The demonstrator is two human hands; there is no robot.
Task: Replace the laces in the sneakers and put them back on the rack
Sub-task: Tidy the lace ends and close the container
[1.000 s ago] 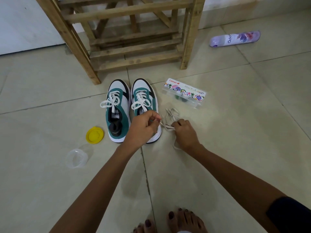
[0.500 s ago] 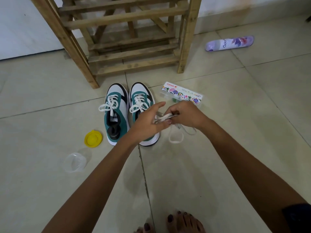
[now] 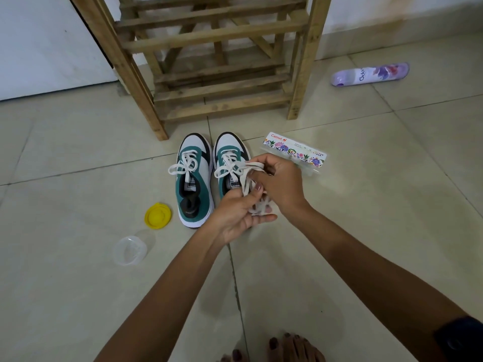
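You're holding the loose lace [image 3: 252, 178] bunched over the right sneaker [image 3: 230, 163]: left hand [image 3: 239, 215] pinching it w/ thumb, right hand [image 3: 279, 184] gripping, probably the top loops. Both sneakers sitting laced in front of the rack [image 3: 209, 61].

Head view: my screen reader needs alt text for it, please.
Both hands, left hand and right hand, hold a bundle of loose white laces above two laced green-and-white sneakers on floor tiles, before a wooden rack.
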